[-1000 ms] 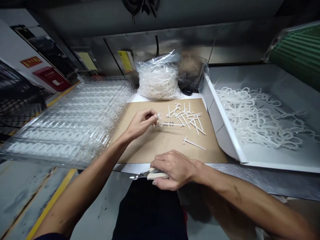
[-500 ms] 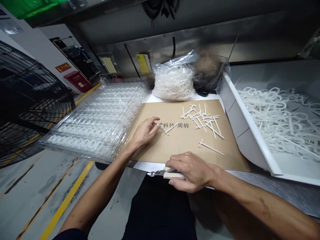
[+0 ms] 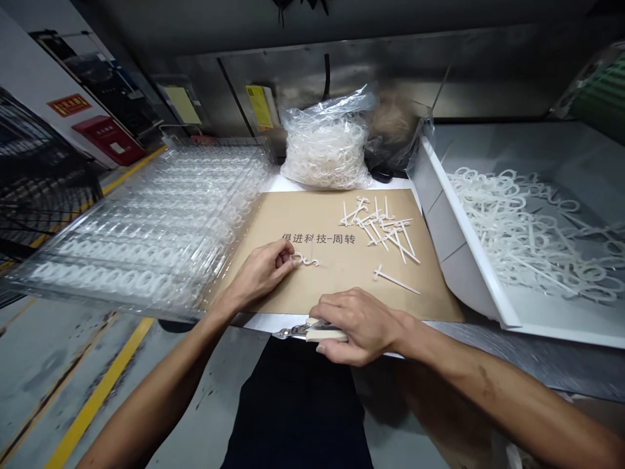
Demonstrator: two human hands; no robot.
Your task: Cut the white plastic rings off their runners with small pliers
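Left hand (image 3: 258, 273) lay low on a kraft cardboard sheet (image 3: 336, 286), fingers curled, their tips closed at one end of a small curled white plastic piece (image 3: 305, 261) (pinched or merely touching, I could not tell). Right hand (image 3: 356, 326) sat nearer the body at the sheet's near edge, wrapped around a pair of cream-handled nippers (image 3: 325, 335), the steel tip pointing left, toward the other hand.

Printed Chinese characters (image 3: 317, 239) ran across the sheet just beyond the left hand. Ahead of the right hand lay a loose heap of white plastic sticks (image 3: 378, 228), with one T-shaped stick (image 3: 395, 280) apart from it, nearer the hand. Right of both hands, a white tray (image 3: 459, 234) held tangled, looped plastic runners (image 3: 512, 228). Farther ahead sat a clear bag of white loops (image 3: 327, 153) — left of the left hand, stacked clear blister trays (image 3: 137, 228).
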